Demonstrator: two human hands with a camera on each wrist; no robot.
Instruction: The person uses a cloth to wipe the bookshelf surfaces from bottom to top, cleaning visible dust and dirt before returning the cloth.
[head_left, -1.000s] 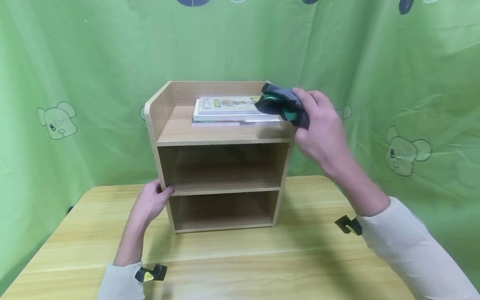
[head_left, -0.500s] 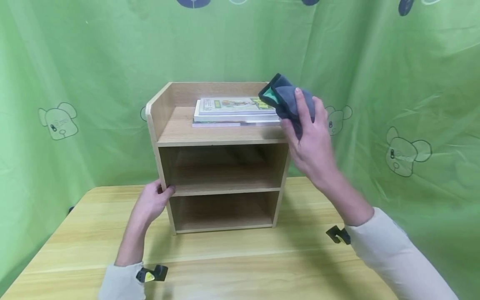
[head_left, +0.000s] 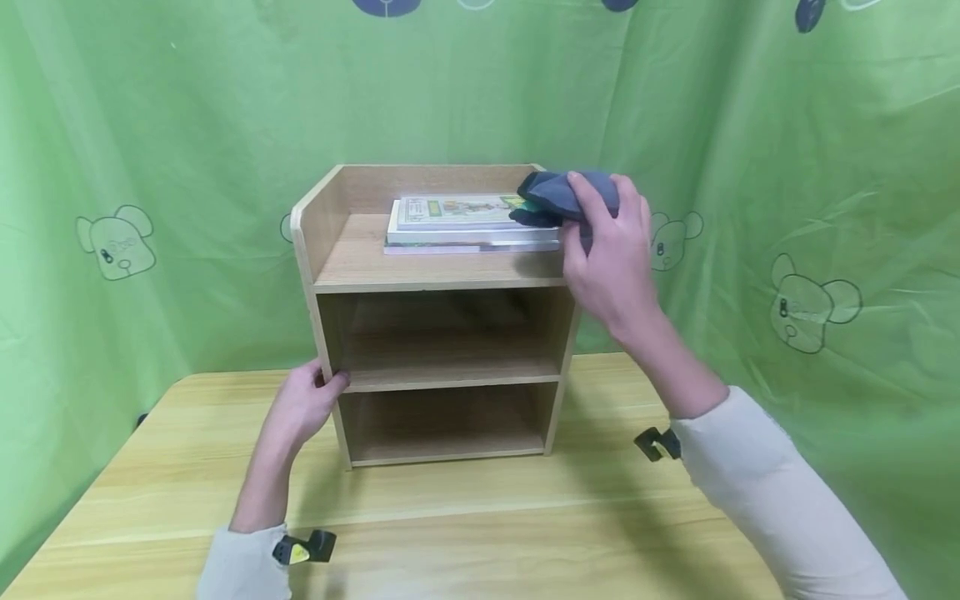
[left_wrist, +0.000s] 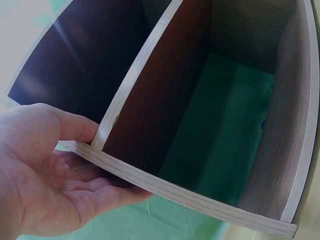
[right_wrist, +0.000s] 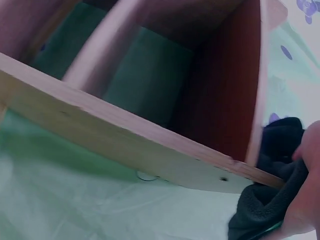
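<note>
A small wooden shelf (head_left: 450, 385) with three levels stands on the table. My left hand (head_left: 303, 400) grips its left side panel at the middle board, thumb on the inside and fingers behind, as the left wrist view (left_wrist: 55, 170) also shows. My right hand (head_left: 611, 258) holds a folded dark grey-blue cloth (head_left: 558, 193) with green showing inside its folds, at the top right of the shelf. In the right wrist view the cloth (right_wrist: 265, 205) wraps over the upper end of the right side panel (right_wrist: 150, 145). That panel's top is hidden in the head view.
Several stacked books (head_left: 457, 225) lie on the shelf's top level, close to the cloth. A light wood table (head_left: 465, 525) carries the shelf. Green curtains (head_left: 187, 125) with animal drawings hang behind and at both sides.
My right hand has moved left with the cloth, which first lifted and turned, then came down at the shelf's right side. The left hand and the shelf have stayed in place.
</note>
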